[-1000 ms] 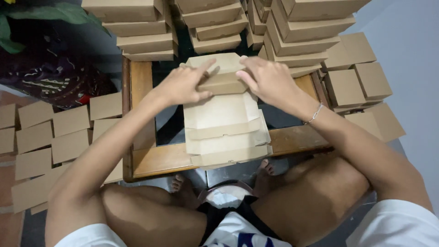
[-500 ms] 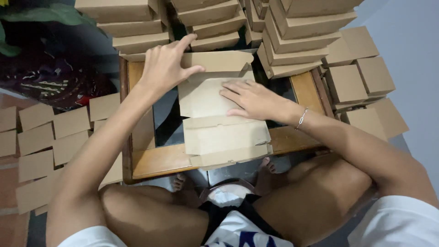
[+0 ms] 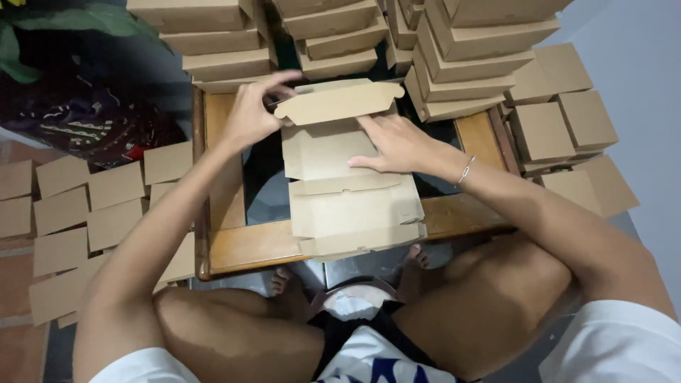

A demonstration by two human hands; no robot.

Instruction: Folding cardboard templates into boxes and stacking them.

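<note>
Now left hand point(image 3: 248, 117) pinching the cardboard box point(image 3: 340, 170) flap — right hand point(image 3: 397, 142) flat, open.

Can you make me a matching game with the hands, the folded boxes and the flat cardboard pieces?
Things:
1. left hand
2. right hand
3. stacked boxes
4. flat cardboard pieces

Places:
A. on the floor beside the table
B. pressing flat on the middle panel
C. piled at the table's far side
D. lifting the far flap

Pairs: 1-D, 2-B, 3-C, 4-A
</note>
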